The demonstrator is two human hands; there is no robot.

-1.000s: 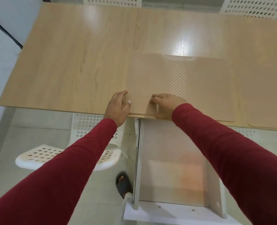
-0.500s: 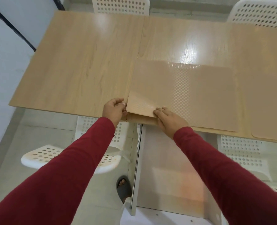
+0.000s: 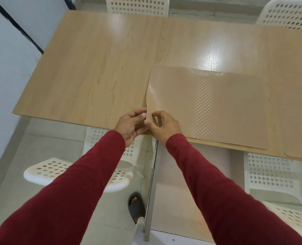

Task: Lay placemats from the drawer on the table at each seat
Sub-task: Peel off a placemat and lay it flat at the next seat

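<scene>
Top placemat (image 3: 208, 106): thin tan sheet with a checkered sheen, lying on a stack at the table (image 3: 93, 68) near edge; its near-left corner curls up off the sheet below, so it reads as light, limp and flexible, likely slick and inclined to cling to its neighbour. Another placemat (image 3: 298, 152) lies at the right edge. Left hand (image 3: 130, 124) pinches the lifted corner, fingers closed on it; right hand (image 3: 164, 126) fingertips press beside the corner, seemingly separating layers. Best hold judged: the freed corner or short edge, peeled slowly. Drawer (image 3: 190, 188) open below; white chair (image 3: 72, 172) left of it.
</scene>
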